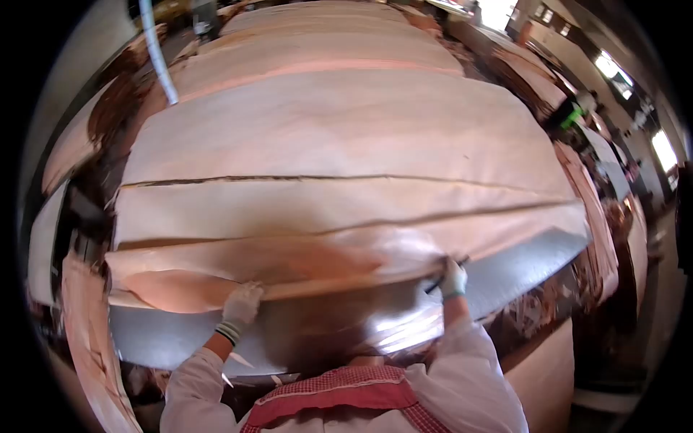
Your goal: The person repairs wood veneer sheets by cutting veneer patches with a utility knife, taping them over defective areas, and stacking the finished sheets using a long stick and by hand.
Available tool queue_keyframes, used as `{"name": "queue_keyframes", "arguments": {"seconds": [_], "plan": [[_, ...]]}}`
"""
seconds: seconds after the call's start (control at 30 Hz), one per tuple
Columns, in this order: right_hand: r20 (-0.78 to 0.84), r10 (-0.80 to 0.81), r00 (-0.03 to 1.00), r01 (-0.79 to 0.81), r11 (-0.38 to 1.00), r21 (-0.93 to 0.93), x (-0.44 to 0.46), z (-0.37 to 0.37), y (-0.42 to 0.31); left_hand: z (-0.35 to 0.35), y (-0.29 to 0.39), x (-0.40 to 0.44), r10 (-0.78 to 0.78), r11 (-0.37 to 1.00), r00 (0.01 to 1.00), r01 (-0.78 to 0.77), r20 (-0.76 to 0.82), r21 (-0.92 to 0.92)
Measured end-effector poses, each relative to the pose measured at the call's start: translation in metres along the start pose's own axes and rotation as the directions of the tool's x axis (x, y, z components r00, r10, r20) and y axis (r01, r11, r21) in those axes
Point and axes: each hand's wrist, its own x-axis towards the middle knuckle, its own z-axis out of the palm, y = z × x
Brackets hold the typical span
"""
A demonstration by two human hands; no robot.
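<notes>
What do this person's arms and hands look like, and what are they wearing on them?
The left hand and right hand wear whitish gloves. The left cuff has dark stripes; the right cuff looks greenish, too blurred to make out any pattern. Loose, pale sleeves end short of the gloves, leaving a bit of each forearm bare.

No legible text, labels, brands or numbers; no readable signs either
</notes>
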Motion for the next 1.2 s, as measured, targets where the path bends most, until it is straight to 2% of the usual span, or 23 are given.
{"name": "queue_keyframes", "arguments": {"seconds": [0.03,0.1,0.17,0.23,0.3,0.37,0.4,0.43,0.5,0.57,0.6,0.63,0.67,0.7,0.73,0.77,0.8,0.83,0.9,1.0,1.03,1.1,1.2], "plan": [[0.048,-0.073,0.996,0.072,0.997,0.027,-0.014,-0.004,-0.005,-0.009,0.009,-0.004,-0.003,0.999,1.0,0.004,0.029,-0.034],[0.038,-0.074,0.997,0.075,0.997,-0.03,-0.031,-0.028,-0.005,-0.036,0.027,-0.016,0.007,0.997,0.992,0.002,0.125,-0.073],[0.031,-0.025,0.999,0.027,0.997,-0.077,-0.046,-0.069,0.004,-0.02,0.036,-0.054,0.073,0.997,0.995,-0.072,0.07,-0.018],[-0.128,0.019,0.992,-0.039,0.987,-0.156,-0.091,-0.128,0.026,-0.006,0.068,-0.123,0.039,0.996,0.966,-0.015,0.255,-0.093],[-0.219,-0.012,0.976,-0.017,0.991,-0.131,-0.14,-0.157,0.043,0.055,0.081,-0.187,0.102,0.982,0.931,-0.036,0.352,-0.188],[-0.322,0.009,0.947,-0.095,0.963,-0.251,-0.125,-0.248,0.085,0.106,0.075,-0.228,0.144,0.879,0.817,0.154,0.558,-0.452],[-0.432,0.079,0.898,-0.259,0.891,-0.374,-0.142,-0.248,0.082,0.118,0.074,-0.241,0.196,0.79,0.743,0.267,0.64,-0.552],[-0.407,0.13,0.904,-0.293,0.881,-0.371,-0.146,-0.267,0.092,0.103,0.076,-0.238,0.206,0.814,0.721,0.249,0.662,-0.524],[-0.538,0.286,0.793,-0.498,0.814,-0.3,-0.145,-0.28,0.098,0.033,0.075,-0.185,0.223,0.862,0.678,0.198,0.7,-0.466],[-0.571,0.136,0.81,-0.388,0.854,-0.347,-0.148,-0.279,0.11,0.016,0.073,-0.153,0.083,0.932,0.94,0.045,0.332,-0.36],[-0.606,0.034,0.794,-0.373,0.815,-0.443,-0.149,-0.272,0.11,-0.003,0.075,-0.119,-0.019,0.951,0.97,0.093,0.241,-0.296],[-0.589,-0.127,0.798,-0.214,0.854,-0.474,-0.148,-0.263,0.118,-0.02,0.076,-0.088,-0.113,0.961,0.984,0.143,0.137,-0.238],[-0.51,-0.163,0.845,-0.157,0.836,-0.526,-0.134,-0.27,0.128,-0.013,0.07,-0.067,-0.059,0.994,0.998,0.059,-0.001,-0.093],[-0.477,-0.011,0.879,-0.199,0.9,-0.387,-0.14,-0.245,0.125,0.006,0.065,-0.052,0.014,0.998,0.991,-0.005,-0.133,0.062],[-0.444,0.132,0.886,-0.292,0.903,-0.315,-0.138,-0.228,0.125,0.022,0.063,-0.046,0.037,0.998,0.988,-0.029,-0.149,0.056],[-0.384,0.117,0.916,-0.249,0.916,-0.315,-0.161,-0.18,0.114,0.037,0.058,-0.04,0.058,0.997,0.984,-0.05,-0.168,0.051],[-0.213,0.264,0.941,-0.317,0.909,-0.271,-0.152,-0.17,0.116,0.05,0.055,-0.035,0.078,0.996,0.979,-0.071,-0.187,0.046],[-0.117,0.258,0.959,-0.282,0.914,-0.29,-0.155,-0.155,0.115,0.06,0.051,-0.031,0.107,0.994,0.969,-0.1,-0.224,0.043],[-0.108,0.186,0.977,-0.209,0.939,-0.272,-0.145,-0.142,0.129,0.074,0.048,-0.029,0.164,0.986,0.945,-0.16,-0.284,0.037],[-0.273,0.144,0.951,-0.223,0.933,-0.282,-0.144,-0.132,0.13,0.074,0.051,-0.027,0.078,0.975,0.957,-0.132,-0.279,-0.178],[-0.299,0.157,0.941,-0.246,0.925,-0.288,-0.143,-0.135,0.129,0.067,0.053,-0.024,0.079,0.975,0.963,-0.129,-0.259,-0.183],[-0.288,0.071,0.955,-0.158,0.944,-0.29,-0.148,-0.141,0.13,0.05,0.053,-0.026,0.087,0.971,0.973,-0.131,-0.215,-0.199],[-0.273,0.031,0.962,-0.132,0.924,-0.359,-0.153,-0.152,0.126,0.032,0.049,-0.032,0.115,0.984,0.964,-0.144,-0.24,-0.105]]}}
